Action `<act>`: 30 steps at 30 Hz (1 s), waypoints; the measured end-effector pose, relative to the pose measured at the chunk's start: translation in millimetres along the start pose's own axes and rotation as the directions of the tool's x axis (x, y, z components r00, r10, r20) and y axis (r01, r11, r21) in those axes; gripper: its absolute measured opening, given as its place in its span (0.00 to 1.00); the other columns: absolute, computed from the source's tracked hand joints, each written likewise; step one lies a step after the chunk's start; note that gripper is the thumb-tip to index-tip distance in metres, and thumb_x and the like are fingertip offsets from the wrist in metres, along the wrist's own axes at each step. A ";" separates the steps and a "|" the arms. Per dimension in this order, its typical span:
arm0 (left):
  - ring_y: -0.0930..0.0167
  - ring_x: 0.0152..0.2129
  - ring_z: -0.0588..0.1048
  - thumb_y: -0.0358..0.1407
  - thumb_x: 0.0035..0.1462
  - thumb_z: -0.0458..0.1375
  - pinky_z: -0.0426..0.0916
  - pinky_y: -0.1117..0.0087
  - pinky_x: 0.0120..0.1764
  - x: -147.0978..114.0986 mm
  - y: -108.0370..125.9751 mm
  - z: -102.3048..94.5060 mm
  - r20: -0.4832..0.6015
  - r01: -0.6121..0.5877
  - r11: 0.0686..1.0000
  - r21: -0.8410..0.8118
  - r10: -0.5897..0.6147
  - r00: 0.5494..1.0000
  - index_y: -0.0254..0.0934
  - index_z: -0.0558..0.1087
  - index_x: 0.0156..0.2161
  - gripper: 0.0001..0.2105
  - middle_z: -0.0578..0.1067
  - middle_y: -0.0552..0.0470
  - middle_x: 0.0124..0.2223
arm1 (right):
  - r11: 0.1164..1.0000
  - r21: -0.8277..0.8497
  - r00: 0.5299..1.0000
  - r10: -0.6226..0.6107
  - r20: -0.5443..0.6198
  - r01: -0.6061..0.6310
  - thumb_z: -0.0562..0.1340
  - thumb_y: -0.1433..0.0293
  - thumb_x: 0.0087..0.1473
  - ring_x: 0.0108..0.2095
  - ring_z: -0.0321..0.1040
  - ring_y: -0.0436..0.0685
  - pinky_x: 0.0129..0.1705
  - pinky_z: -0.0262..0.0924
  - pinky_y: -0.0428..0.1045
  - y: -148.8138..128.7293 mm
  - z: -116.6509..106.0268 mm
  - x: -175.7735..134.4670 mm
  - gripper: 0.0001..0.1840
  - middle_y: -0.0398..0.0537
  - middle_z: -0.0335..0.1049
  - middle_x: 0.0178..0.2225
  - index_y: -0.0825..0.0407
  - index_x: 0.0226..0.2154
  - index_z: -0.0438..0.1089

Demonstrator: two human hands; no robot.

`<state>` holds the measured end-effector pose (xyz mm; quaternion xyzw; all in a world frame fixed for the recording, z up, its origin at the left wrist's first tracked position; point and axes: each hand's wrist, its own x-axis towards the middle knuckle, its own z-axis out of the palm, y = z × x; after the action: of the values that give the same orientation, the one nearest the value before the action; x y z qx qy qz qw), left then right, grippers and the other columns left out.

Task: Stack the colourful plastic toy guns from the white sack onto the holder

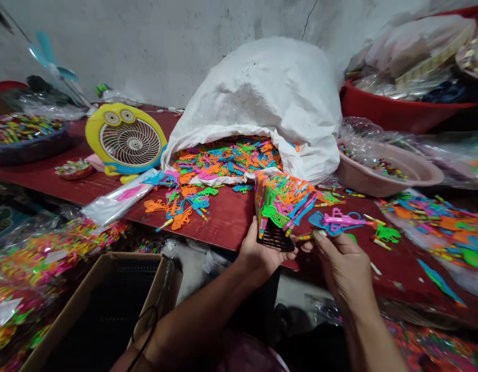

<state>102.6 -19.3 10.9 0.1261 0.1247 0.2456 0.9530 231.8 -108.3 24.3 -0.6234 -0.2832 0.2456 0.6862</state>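
My left hand is wrapped round the underside of a black slotted tray. Small flat plastic toy pieces in orange, green, pink and blue stand packed in it, the front slots bare. My right hand, just right of the tray, pinches a short yellow candy-like tube between thumb and fingers. Directly beyond those fingers are a pink gun-shaped piece and a blue racket-shaped one; whether the hand touches them I cannot tell. Behind the tray, a white sack lies open, spilling similar pieces.
Loose pieces lie on the red table. A yellow fan stands left, a pink basin right. Below the table's front edge, a cardboard box holds dark racks, beside bags of bright pieces.
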 end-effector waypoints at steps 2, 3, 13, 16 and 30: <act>0.63 0.27 0.74 0.58 0.63 0.34 0.65 0.65 0.31 1.0 -0.6 -0.3 0.001 -0.009 1.000 -0.005 0.009 1.000 0.30 0.72 0.45 0.35 0.75 0.39 0.36 | 0.998 -0.056 0.999 -0.032 -0.016 0.031 0.70 0.59 0.47 0.25 0.68 0.52 0.30 0.66 0.49 -0.4 6.1 -3.9 0.16 0.44 0.72 0.26 0.52 0.34 0.73; 0.63 0.28 0.74 0.57 0.63 0.34 0.65 0.65 0.31 1.3 -0.7 -0.3 0.002 -0.016 1.000 -0.008 0.016 1.000 0.30 0.72 0.46 0.35 0.75 0.39 0.37 | 0.995 -0.086 0.998 -0.054 -0.023 0.051 0.70 0.59 0.48 0.26 0.68 0.52 0.30 0.66 0.48 -1.2 7.8 -5.3 0.15 0.44 0.72 0.25 0.52 0.34 0.73; 0.63 0.26 0.75 0.57 0.63 0.33 0.66 0.65 0.28 2.3 3.2 -4.7 0.031 -0.027 0.999 -0.030 0.028 0.999 0.31 0.71 0.47 0.34 0.75 0.41 0.37 | 0.847 -0.432 0.942 -0.335 0.021 0.311 0.67 0.59 0.51 0.28 0.69 0.54 0.32 0.64 0.49 -2.4 6.1 -16.7 0.13 0.47 0.75 0.27 0.53 0.28 0.75; 0.63 0.26 0.75 0.58 0.63 0.33 0.66 0.66 0.28 0.2 6.2 -5.2 0.045 -0.006 1.000 -0.028 0.008 0.999 0.31 0.71 0.45 0.35 0.75 0.41 0.35 | 0.770 -0.490 0.897 -0.439 0.059 0.409 0.66 0.60 0.52 0.23 0.67 0.53 0.28 0.62 0.49 -2.1 6.0 -19.3 0.15 0.45 0.71 0.21 0.52 0.22 0.73; 0.63 0.29 0.75 0.60 0.62 0.31 0.66 0.67 0.27 -4.1 6.7 -9.4 0.075 0.021 0.998 -0.054 -0.016 0.997 0.31 0.73 0.46 0.38 0.76 0.41 0.36 | 0.458 -0.507 0.673 -0.605 0.425 0.731 0.58 0.70 0.60 0.38 0.71 0.55 0.40 0.64 0.49 -7.5 11.7 -15.4 0.08 0.49 0.73 0.37 0.51 0.42 0.71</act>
<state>93.3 -14.0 4.9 0.1080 0.0834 0.2352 0.9623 212.5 -111.4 31.2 -0.6292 -0.6327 -0.1006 0.4400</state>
